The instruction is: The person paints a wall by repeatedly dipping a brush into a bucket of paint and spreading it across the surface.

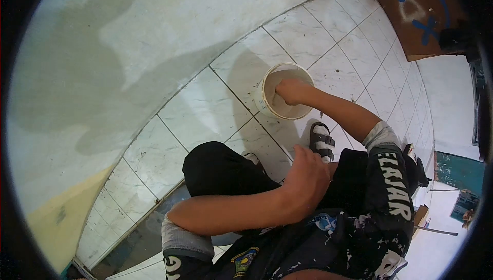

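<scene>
Nearest the lens was a black jersey [359, 239] flecked with white, over black trousers [221, 169] on a crouching person. Left hand [307, 177] rested on the knee, back up and fingers curled under out of sight, so I could not tell whether it held anything. Right hand [290, 91] reached down inside a white bucket [262, 97], fingers bent towards the pale contents; whether they gripped something could not be made out. That bucket stood on the tiled floor [205, 110], near the wall [128, 38] and just beyond a sandal [322, 141]. Cardboard [411, 18] with blue marks lay well apart, at the far corner
</scene>
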{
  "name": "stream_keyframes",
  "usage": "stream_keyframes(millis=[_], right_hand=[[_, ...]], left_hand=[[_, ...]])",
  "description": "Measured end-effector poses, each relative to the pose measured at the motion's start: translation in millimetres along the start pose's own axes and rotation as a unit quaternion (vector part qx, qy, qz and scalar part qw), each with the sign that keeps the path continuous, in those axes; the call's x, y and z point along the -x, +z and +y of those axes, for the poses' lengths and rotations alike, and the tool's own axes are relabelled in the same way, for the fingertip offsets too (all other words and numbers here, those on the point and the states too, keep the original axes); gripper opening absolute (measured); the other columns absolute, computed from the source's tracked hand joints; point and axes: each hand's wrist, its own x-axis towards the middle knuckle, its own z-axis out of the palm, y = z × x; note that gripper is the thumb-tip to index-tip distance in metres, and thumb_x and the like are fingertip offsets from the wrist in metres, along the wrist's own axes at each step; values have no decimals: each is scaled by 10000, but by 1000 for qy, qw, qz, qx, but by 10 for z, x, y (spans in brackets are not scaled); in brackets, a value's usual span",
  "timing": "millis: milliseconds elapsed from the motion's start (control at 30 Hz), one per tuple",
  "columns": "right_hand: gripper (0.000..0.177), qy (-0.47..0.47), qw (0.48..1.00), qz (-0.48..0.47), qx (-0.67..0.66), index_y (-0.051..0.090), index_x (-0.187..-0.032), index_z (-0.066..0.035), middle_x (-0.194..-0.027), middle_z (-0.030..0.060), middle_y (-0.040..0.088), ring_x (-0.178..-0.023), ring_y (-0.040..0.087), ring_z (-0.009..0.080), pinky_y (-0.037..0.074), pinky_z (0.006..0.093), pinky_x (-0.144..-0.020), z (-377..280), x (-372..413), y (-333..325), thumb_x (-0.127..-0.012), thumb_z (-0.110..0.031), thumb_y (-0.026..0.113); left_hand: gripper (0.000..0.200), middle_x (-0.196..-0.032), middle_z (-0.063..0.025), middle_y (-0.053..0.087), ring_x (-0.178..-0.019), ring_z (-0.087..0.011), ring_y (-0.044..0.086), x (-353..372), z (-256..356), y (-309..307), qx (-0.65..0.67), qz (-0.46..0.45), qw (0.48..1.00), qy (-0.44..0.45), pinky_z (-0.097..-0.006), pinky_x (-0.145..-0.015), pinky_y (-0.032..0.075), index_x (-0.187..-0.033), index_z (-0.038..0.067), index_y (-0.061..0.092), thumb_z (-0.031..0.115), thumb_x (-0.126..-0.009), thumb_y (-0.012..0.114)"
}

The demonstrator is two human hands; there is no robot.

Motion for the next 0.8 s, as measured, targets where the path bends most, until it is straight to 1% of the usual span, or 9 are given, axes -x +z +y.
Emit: stream_keyframes(millis=[333,400,500,600,633,667,733,767,800], right_hand=[[244,-3,1000,2,2,701,-927,-52,-927,209,674,-875,668,373,546,453,-715,-36,-58,21,-698,-24,622],[307,10,999,-8,-34,691,-999,-67,-952,198,674,-913,658,371,532,450,-766,-3,4,18,-706,-26,611],[298,-5,995,9,-102,704,-963,-66,-916,191,678,-881,655,364,522,445,-753,252,34,50,-678,-32,626],[363,-40,988,-26,-144,682,-1044,-80,-922,179,679,-916,642,378,507,458,-775,404,266,-381,-693,-37,598],[375,-94,985,-1,-141,642,-1121,-81,-833,150,672,-777,650,316,517,427,-660,516,318,-429,-749,-83,599],[375,-93,986,1,-137,642,-1121,-81,-833,150,672,-777,650,316,517,427,-660,504,387,-571,-749,-83,599],[346,25,963,-131,-233,622,-1135,-62,-830,113,658,-690,608,227,486,356,-614,523,613,-941,-809,-174,650],[317,53,939,-172,-292,608,-1122,-43,-732,67,623,-546,521,142,415,301,-475,504,730,-1122,-842,-189,638],[317,52,941,-168,-289,608,-1122,-43,-732,67,623,-546,521,142,415,301,-475,546,783,-1164,-842,-189,638]], left_hand=[[314,-987,-213,635,-960,-339,616,47,0,-64,-12,-17,1000,10,-469,-899,428,-1049,-26,621,225,-869,564],[320,-993,-212,635,-965,-338,615,63,16,-50,-9,-9,1000,8,-471,-899,427,-1053,-25,622,233,-872,565],[334,-996,-207,637,-970,-335,615,70,15,-101,-10,-11,1000,11,-474,-899,426,-1055,-21,625,255,-876,570],[346,-979,-195,640,-963,-329,615,15,63,-86,-8,-20,1000,15,-469,-887,425,-1045,-13,634,282,-872,581],[350,-966,-188,642,-954,-325,615,-16,78,-66,-3,-17,1000,12,-463,-874,426,-1036,-9,641,294,-867,589],[350,-966,-188,642,-954,-325,615,-47,85,-53,-5,-14,1000,12,-463,-874,426,-1036,-9,641,294,-867,589],[342,-934,-173,643,-917,-303,616,-98,94,-54,31,-15,999,10,-446,-835,425,-1012,4,653,304,-856,602],[342,-934,-173,643,-917,-303,616,-108,93,-77,28,-12,999,8,-446,-835,425,-1012,4,653,304,-856,602],[333,-925,-167,642,-903,-296,615,-109,88,-93,7,-21,1000,9,-441,-820,423,-998,6,655,300,-852,605]])
